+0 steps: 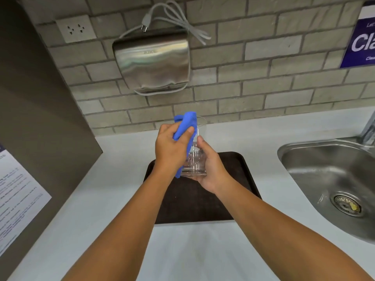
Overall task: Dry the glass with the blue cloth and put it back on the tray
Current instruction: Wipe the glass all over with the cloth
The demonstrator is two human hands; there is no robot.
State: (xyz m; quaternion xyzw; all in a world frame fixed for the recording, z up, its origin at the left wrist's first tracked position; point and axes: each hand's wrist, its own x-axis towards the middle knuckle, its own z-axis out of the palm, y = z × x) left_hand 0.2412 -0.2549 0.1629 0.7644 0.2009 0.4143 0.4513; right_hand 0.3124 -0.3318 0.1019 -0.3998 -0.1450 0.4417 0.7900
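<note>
A clear drinking glass (197, 157) is held upright above the dark brown tray (239, 169) on the white counter. My right hand (211, 169) grips the glass around its base and right side. My left hand (172, 149) holds the blue cloth (187, 124) and presses it against the glass's left side and rim. The cloth drapes from the rim down to the base, with most of it hidden under my fingers. The tray lies flat under both hands with nothing on it.
A steel sink (334, 179) with a drain and a tap sits to the right. A metal hand dryer (152, 59) with a loose plug cable hangs on the brick wall, beside a socket (76, 29). A dark panel with a paper notice (18, 195) stands left.
</note>
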